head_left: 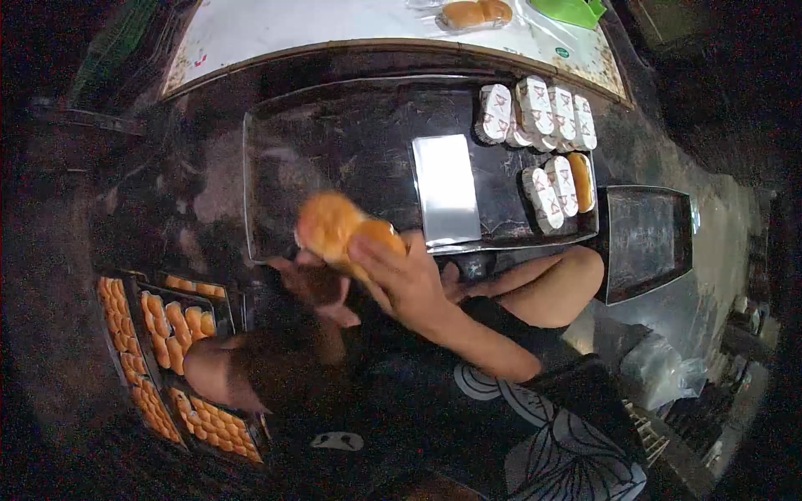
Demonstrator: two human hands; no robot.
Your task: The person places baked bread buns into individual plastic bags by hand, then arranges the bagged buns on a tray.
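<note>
My right hand [405, 280] is closed around a golden bread bun [330, 225] with two joined lobes, held over the front edge of a large dark tray [334, 150]. My left hand [322, 288] is just below and left of the bun, shadowed and blurred; whether it grips the bun is unclear. Right of the bun, a stack of clear plastic sheets or bags [447, 190] lies on the tray. Several white printed packs [543, 196] stand at the tray's right side, beside an uncovered bun [581, 182].
Trays of buns [215, 426] are at the lower left. Behind the large tray, a white tabletop [334, 23] holds bagged buns [476, 13] and a green plastic object [570, 10]. An empty dark tray [645, 242] and a clear plastic bag [656, 371] are at the right.
</note>
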